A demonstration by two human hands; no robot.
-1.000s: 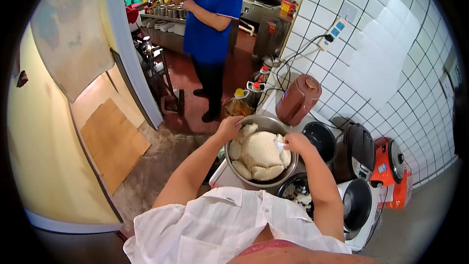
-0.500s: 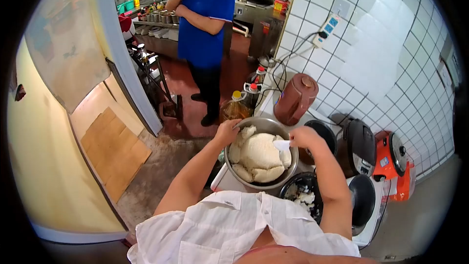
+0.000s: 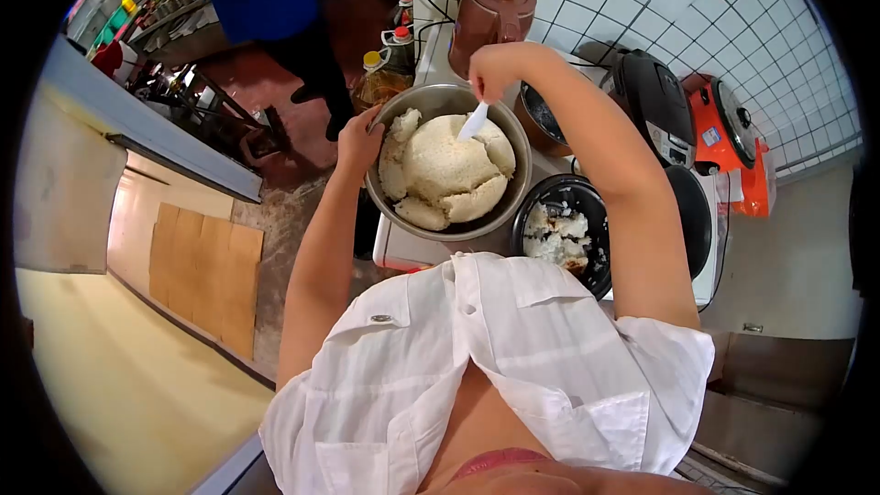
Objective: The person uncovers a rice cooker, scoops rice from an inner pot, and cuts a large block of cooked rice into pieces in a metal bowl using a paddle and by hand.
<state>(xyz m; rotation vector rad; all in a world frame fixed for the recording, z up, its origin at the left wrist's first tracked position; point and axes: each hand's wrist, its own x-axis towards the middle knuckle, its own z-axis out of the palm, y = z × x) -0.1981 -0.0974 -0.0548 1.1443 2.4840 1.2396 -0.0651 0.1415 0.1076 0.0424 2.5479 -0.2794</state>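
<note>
right hand (image 3: 496, 70) — closed round white paddle (image 3: 474, 122) | paddle's long axis slants left and toward wearer, blade at rice (image 3: 449, 165) | left hand (image 3: 358, 139) — gripping metal bowl (image 3: 522, 162) rim

The left arm (image 3: 316, 266) reaches forward almost straight, the left hand (image 3: 358, 138) curled beside the table's (image 3: 396, 247) left edge. The right arm (image 3: 605, 151) bends at the elbow, forearm slanting leftward over the table, wrist flexed, the right hand (image 3: 491, 71) angled downward, gripping
</note>
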